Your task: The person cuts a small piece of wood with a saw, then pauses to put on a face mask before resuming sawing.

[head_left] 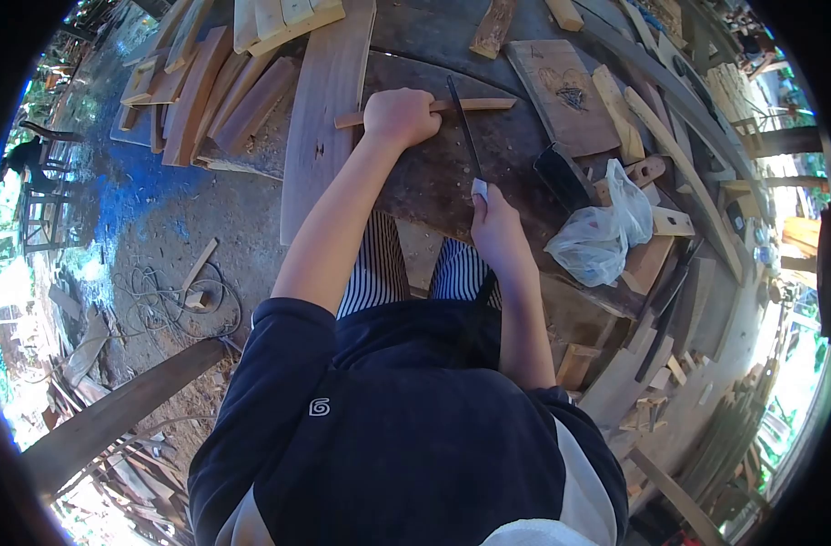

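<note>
My left hand (400, 118) is closed round a narrow wooden strip (483, 105), which sticks out on both sides of the fist above the dark workbench (424, 182). In my right hand (500, 223) is the pale handle of a long, thin dark tool (464, 127), perhaps a file. The tool points away from me, and its far part crosses the strip just right of my left fist. Whether the two touch cannot be told. A wide plank (324, 109) lies under my left forearm.
Wooden pieces (201, 91) are stacked at the left. To the right lie a board with a dark mark (565, 96), a black object (563, 177), a clear plastic bag (606, 232) and long wood strips (697, 182). A tangled cord (183, 296) is on the floor.
</note>
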Action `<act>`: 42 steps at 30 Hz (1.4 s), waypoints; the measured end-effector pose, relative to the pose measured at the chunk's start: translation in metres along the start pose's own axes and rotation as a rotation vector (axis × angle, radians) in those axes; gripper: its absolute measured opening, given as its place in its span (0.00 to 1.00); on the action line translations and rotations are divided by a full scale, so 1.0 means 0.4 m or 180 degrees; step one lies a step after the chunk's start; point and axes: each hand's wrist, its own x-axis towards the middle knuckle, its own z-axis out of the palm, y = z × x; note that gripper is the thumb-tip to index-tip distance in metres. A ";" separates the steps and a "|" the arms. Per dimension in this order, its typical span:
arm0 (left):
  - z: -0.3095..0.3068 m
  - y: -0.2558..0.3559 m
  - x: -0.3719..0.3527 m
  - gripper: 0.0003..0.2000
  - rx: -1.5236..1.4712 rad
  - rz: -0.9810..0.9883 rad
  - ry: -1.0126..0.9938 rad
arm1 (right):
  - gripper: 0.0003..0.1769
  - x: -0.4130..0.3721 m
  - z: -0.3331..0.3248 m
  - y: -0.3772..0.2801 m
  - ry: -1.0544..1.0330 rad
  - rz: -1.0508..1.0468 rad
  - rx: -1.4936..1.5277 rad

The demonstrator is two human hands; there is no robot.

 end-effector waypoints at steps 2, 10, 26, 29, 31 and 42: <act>0.003 0.000 -0.003 0.15 -0.0013 0.0007 0.0006 | 0.15 -0.001 -0.007 -0.009 0.0010 0.0007 0.0074; -0.005 0.002 -0.003 0.14 0.0052 0.0046 -0.0004 | 0.17 0.131 -0.003 -0.063 -0.0046 0.0024 -0.0277; -0.001 -0.005 -0.001 0.14 -0.0104 0.0061 0.0005 | 0.17 0.116 -0.009 -0.035 0.0053 -0.0179 -0.0121; -0.003 -0.003 0.003 0.14 -0.0076 -0.0009 -0.0009 | 0.17 0.147 -0.021 -0.059 -0.0034 -0.0056 -0.0171; 0.001 -0.003 0.003 0.14 -0.0135 -0.0022 -0.0006 | 0.16 0.098 -0.035 -0.060 -0.0127 -0.0057 -0.0313; -0.003 -0.011 0.021 0.15 -0.0181 -0.0078 0.0014 | 0.12 -0.026 -0.058 -0.014 -0.0109 -0.0114 -0.0099</act>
